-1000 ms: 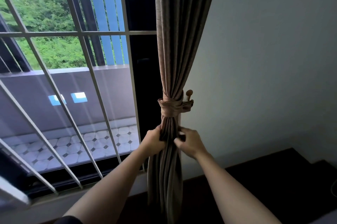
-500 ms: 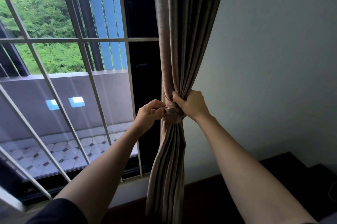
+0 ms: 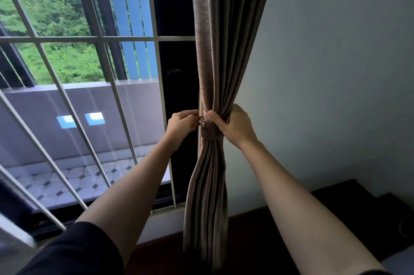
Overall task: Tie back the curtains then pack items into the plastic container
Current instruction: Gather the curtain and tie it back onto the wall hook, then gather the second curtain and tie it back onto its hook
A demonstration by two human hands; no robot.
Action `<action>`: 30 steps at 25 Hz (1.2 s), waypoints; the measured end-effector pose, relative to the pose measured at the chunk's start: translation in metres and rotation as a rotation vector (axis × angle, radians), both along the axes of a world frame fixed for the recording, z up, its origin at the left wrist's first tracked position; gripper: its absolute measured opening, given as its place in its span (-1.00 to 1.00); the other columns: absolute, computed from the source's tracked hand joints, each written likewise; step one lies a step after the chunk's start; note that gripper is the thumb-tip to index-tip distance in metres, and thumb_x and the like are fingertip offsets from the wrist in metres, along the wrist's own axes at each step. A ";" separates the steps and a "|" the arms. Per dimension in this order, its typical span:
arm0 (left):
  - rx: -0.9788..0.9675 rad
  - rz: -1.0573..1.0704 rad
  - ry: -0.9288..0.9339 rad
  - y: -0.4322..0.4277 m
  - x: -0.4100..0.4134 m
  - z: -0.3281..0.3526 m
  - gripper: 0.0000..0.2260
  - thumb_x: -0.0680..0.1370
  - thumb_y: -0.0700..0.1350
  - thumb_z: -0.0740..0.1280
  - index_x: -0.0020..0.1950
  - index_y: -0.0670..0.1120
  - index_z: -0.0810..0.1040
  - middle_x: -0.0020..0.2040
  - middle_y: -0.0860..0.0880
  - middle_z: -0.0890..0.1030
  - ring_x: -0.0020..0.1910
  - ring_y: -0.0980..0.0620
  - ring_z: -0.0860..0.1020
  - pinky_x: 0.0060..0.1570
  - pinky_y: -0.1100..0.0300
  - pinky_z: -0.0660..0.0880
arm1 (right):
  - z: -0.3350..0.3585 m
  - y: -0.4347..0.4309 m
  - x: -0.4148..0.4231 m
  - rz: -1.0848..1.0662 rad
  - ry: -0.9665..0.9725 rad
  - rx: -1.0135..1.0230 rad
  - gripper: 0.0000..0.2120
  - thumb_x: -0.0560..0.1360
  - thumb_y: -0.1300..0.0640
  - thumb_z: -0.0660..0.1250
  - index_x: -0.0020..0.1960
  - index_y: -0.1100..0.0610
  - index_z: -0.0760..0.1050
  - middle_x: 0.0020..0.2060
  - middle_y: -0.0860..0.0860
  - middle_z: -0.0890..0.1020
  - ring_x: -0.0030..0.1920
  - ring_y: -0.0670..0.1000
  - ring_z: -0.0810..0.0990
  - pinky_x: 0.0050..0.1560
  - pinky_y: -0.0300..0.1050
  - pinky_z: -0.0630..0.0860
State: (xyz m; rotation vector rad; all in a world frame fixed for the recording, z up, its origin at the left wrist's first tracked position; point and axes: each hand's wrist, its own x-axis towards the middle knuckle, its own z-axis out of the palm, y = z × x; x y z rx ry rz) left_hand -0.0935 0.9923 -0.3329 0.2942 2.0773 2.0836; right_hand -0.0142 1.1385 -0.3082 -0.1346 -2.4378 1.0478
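A brown pleated curtain (image 3: 215, 61) hangs gathered beside the window, cinched at its waist by a matching fabric tieback (image 3: 207, 132). My left hand (image 3: 182, 123) pinches the tieback's top edge from the window side. My right hand (image 3: 234, 125) grips the gathered curtain and tieback from the wall side, thumb on the front. The wall hook behind the curtain is hidden by my right hand. No plastic container is in view.
A window with white metal bars (image 3: 98, 38) fills the left half, with a tiled balcony (image 3: 74, 182) outside. A plain wall (image 3: 336, 73) stands on the right. Dark furniture (image 3: 358, 207) lies low at the right.
Both hands rose from the curtain below the tieback up to the tieback itself, covering the hook. Since half a second ago they hold much the same place.
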 end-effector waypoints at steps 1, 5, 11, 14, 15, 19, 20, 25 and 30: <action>-0.002 0.046 0.012 -0.001 -0.001 0.002 -0.72 0.53 -0.28 0.18 0.14 -0.14 0.59 -0.10 -0.07 0.66 -0.15 0.07 0.63 -0.09 0.27 0.56 | -0.005 -0.005 0.004 -0.085 0.059 -0.018 -0.36 0.43 -0.24 0.32 0.32 0.18 0.37 0.12 0.04 0.47 0.11 -0.01 0.49 0.08 -0.17 0.46; -0.050 0.108 0.134 -0.016 -0.009 0.011 -0.74 0.55 -0.27 0.18 0.15 -0.20 0.59 -0.05 -0.12 0.66 -0.11 0.01 0.63 -0.01 0.20 0.57 | -0.017 -0.036 0.017 -0.184 0.487 -0.004 -0.68 0.50 -0.04 0.23 0.00 0.23 0.39 -0.11 -0.01 0.38 -0.16 -0.02 0.44 -0.14 -0.03 0.51; -0.312 0.292 0.455 -0.085 -0.019 0.025 -0.78 0.52 -0.19 0.25 0.06 -0.12 0.66 -0.11 -0.07 0.70 -0.14 0.06 0.64 0.01 0.18 0.54 | -0.017 -0.121 -0.019 0.198 0.446 0.186 -0.78 0.55 0.11 0.13 0.00 0.23 0.47 -0.12 0.11 0.54 -0.07 0.03 0.48 0.00 -0.16 0.39; -0.432 0.494 0.493 -0.148 -0.021 0.026 -0.79 0.55 -0.20 0.25 0.09 -0.16 0.64 -0.03 -0.11 0.69 -0.07 0.01 0.64 0.04 0.19 0.53 | -0.017 -0.170 -0.048 0.345 0.388 0.163 -0.67 0.55 0.06 0.09 0.09 0.26 0.49 -0.03 0.17 0.58 0.00 0.13 0.54 0.07 -0.13 0.39; -0.480 0.559 0.490 -0.170 -0.020 0.026 -0.79 0.56 -0.18 0.25 0.10 -0.15 0.64 -0.02 -0.12 0.69 -0.06 -0.02 0.64 0.04 0.17 0.52 | -0.016 -0.187 -0.056 0.386 0.369 0.160 -0.64 0.54 0.05 0.08 0.11 0.26 0.49 -0.01 0.18 0.59 0.02 0.16 0.55 0.08 -0.10 0.41; -0.705 0.755 0.476 -0.274 -0.014 0.038 -0.75 0.58 -0.08 0.22 0.12 -0.12 0.63 0.00 -0.13 0.69 -0.03 -0.10 0.63 -0.03 0.22 0.45 | 0.001 -0.270 -0.084 0.594 0.331 0.137 -0.60 0.54 0.02 0.06 0.14 0.27 0.49 0.02 0.20 0.59 0.07 0.23 0.55 0.06 0.06 0.52; -0.730 0.817 0.467 -0.302 -0.010 0.043 -0.76 0.59 -0.09 0.22 0.13 -0.13 0.62 0.01 -0.13 0.68 -0.01 -0.10 0.63 -0.04 0.25 0.42 | 0.006 -0.293 -0.090 0.648 0.325 0.130 -0.59 0.54 0.02 0.05 0.15 0.27 0.49 0.03 0.21 0.59 0.07 0.23 0.55 0.07 0.07 0.51; -0.867 1.011 0.374 -0.442 0.004 0.065 -0.72 0.60 -0.10 0.21 0.24 -0.13 0.56 0.15 -0.18 0.63 0.16 -0.15 0.56 0.13 0.15 0.43 | 0.029 -0.412 -0.099 0.817 0.383 0.163 -0.59 0.54 0.02 0.04 0.18 0.26 0.48 0.05 0.18 0.59 0.07 0.18 0.55 0.12 0.02 0.46; -0.901 1.078 0.196 -0.619 0.022 0.059 -0.57 0.58 0.05 0.17 0.36 -0.16 0.45 0.35 -0.15 0.49 0.33 -0.09 0.46 0.30 0.14 0.32 | 0.019 -0.591 -0.101 0.933 0.366 0.184 -0.59 0.52 0.03 0.06 0.19 0.27 0.46 0.05 0.19 0.58 0.06 0.22 0.53 0.11 0.06 0.48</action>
